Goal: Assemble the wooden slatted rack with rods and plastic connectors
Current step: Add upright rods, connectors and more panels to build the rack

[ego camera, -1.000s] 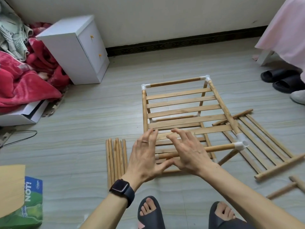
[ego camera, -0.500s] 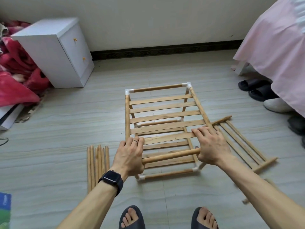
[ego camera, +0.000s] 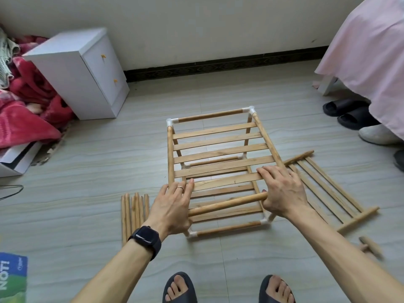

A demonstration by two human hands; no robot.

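Our left hand (ego camera: 172, 206) flat on rack (ego camera: 218, 141) corner | right hand (ego camera: 282, 191) grips front rod (ego camera: 227, 204) | spare rods (ego camera: 133, 212) left, panel (ego camera: 328, 184) right

We reach both bare forearms forward and down, palms turned downward, our left hand (ego camera: 172, 206) and right hand (ego camera: 282, 191) set well apart. The left fingers lie nearly straight and close together, pressing flat, with the thumb hidden under the palm. The right fingers spread forward while the thumb curls round the end of the front rod (ego camera: 227, 203).
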